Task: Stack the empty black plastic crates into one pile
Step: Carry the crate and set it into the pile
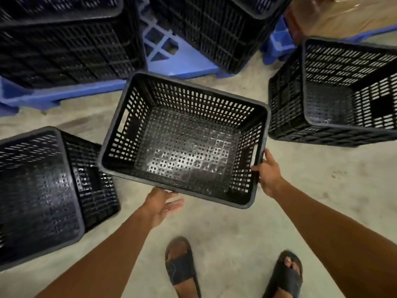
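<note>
An empty black slotted crate (120, 134) hangs above the concrete floor in the middle of the head view, its mouth facing up at me. My right hand (268, 173) grips its right rim by the handle slot. My left hand (161, 205) sits under the near rim with the palm up and fingers spread, touching the crate's edge. Another black crate (38, 190) stands at the left, and a pile of nested crates (335, 91) stands at the right.
Two taller stacks of black crates (71, 44) (210, 33) rest on a blue plastic pallet (171, 61) at the back. A brown wrapped load (343, 16) sits at the top right. My sandalled feet (182, 267) stand on the concrete floor (214, 229) below.
</note>
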